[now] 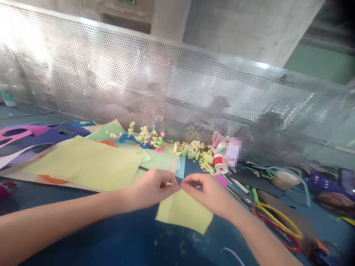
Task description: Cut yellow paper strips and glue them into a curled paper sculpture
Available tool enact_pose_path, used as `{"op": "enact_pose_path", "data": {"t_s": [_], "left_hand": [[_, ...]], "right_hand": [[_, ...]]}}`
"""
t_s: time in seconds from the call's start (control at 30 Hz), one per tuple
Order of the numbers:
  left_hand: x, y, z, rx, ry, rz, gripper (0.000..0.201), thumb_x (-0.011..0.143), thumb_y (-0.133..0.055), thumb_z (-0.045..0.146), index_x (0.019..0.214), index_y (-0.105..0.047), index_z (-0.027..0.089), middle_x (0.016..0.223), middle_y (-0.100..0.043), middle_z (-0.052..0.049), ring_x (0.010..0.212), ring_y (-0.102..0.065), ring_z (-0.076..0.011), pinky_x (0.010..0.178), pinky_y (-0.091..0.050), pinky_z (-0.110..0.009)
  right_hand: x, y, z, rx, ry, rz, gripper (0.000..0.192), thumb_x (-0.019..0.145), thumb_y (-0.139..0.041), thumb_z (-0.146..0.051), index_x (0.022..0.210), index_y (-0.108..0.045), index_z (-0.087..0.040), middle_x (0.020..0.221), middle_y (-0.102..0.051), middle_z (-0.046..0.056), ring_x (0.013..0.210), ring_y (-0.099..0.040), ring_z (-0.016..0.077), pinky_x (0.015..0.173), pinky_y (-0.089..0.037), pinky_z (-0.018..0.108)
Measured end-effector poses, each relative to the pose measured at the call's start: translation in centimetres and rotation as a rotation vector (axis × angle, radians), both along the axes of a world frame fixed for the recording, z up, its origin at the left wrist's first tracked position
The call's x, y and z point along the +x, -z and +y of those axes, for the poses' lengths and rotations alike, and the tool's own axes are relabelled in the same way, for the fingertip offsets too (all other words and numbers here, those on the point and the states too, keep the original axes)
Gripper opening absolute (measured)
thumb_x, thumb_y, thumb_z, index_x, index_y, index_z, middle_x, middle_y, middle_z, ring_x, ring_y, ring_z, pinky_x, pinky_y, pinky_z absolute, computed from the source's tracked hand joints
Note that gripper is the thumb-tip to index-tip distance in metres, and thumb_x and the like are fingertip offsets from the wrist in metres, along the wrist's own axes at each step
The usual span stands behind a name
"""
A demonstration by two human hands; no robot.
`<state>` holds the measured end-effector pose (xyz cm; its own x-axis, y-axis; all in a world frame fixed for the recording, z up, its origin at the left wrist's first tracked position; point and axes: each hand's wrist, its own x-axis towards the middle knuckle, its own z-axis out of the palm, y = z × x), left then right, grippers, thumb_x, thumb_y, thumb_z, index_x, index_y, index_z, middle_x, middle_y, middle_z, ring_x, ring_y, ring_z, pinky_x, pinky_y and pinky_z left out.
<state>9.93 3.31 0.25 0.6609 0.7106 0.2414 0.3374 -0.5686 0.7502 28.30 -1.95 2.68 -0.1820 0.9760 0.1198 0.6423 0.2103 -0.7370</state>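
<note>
Two bare hands meet above a dark blue table [116, 244]. The left hand [151, 190] and the right hand [209, 194] both pinch the top edge of a small square of pale yellow-green paper [184, 212], fingertips nearly touching one another at its upper corner. The sheet hangs down from the pinch toward the person, its lower edge slanting and its bottom right corner pointing down over the table. Both forearms reach in from the bottom of the view, the left from the lower left, the right from the lower right.

Below the hands, between the forearms, the tabletop shows only a few tiny paper scraps. Just beyond the left hand lies a large yellow-green sheet [85, 164], its near edge close to the knuckles, stacked on purple and pink cut-out sheets [36, 135] farther left. Straight beyond the hands stands a row of small curled paper figures [144, 137], then a heap of yellow paper curls [198, 152]. Just past the right hand sits a red and white tape roll [220, 163]. To the right of the right wrist lie scissors with yellow and red handle loops [280, 221], close to the forearm. Farther right is a small woven basket [285, 179] among loose strips.

Behind everything, a perforated metal screen [177, 85] runs the width of the table, closing off the far edge.
</note>
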Motion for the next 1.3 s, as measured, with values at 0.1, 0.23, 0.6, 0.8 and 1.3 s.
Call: {"op": "enact_pose_path", "data": {"t_s": [0.1,0.23,0.6,0.8,1.3], "left_hand": [[0.0,-0.3,-0.3,0.025,-0.002,-0.005,0.021,0.076,-0.049,0.032,0.068,-0.063,0.019,0.052,-0.049,0.003,0.044,-0.033,-0.0076,0.042,-0.025,-0.020],[-0.1,-0.6,-0.2,0.035,-0.012,0.008,0.020,0.075,-0.050,0.032,0.068,-0.063,0.020,0.051,-0.046,0.004,0.044,-0.032,-0.0073,0.042,-0.024,-0.020],[-0.7,-1.6,1.9,-0.135,0.000,-0.035,0.027,0.075,-0.050,0.043,0.073,-0.062,0.018,0.049,-0.044,0.004,0.042,-0.031,-0.0071,0.039,-0.022,-0.020],[-0.9,-1.1,3.1,-0.166,-0.041,-0.046,0.031,0.073,-0.052,0.047,0.074,-0.062,0.017,0.049,-0.049,0.003,0.042,-0.035,-0.0080,0.039,-0.021,-0.020],[-1.2,0.3,4.9,-0.256,-0.090,-0.210,0.029,0.074,-0.053,0.045,0.074,-0.062,0.017,0.064,-0.059,0.000,0.058,-0.052,-0.0128,0.051,-0.035,-0.022]], "right_hand": [[-0.2,0.1,-0.2,-0.010,-0.030,0.026,0.019,0.076,-0.055,-0.037,0.078,-0.068,-0.024,0.078,-0.069,0.001,0.075,-0.061,0.0203,0.064,-0.044,0.028],[-0.2,-0.1,-0.2,-0.021,-0.041,0.042,0.018,0.075,-0.056,-0.038,0.074,-0.066,-0.022,0.075,-0.068,0.000,0.073,-0.061,0.0190,0.062,-0.044,0.027],[2.7,-0.9,0.3,-0.032,0.026,-0.034,0.021,0.076,-0.054,-0.041,0.074,-0.063,-0.023,0.074,-0.065,0.000,0.067,-0.056,0.0164,0.058,-0.039,0.026],[4.1,-0.7,0.8,-0.019,0.045,-0.092,0.026,0.079,-0.049,-0.045,0.076,-0.061,-0.022,0.073,-0.061,-0.001,0.068,-0.053,0.0159,0.059,-0.037,0.025],[3.5,1.6,2.1,-0.138,0.132,0.430,0.030,0.071,-0.059,-0.045,0.084,-0.065,-0.019,0.078,-0.066,0.002,0.074,-0.059,0.0182,0.070,-0.048,0.031]]}}
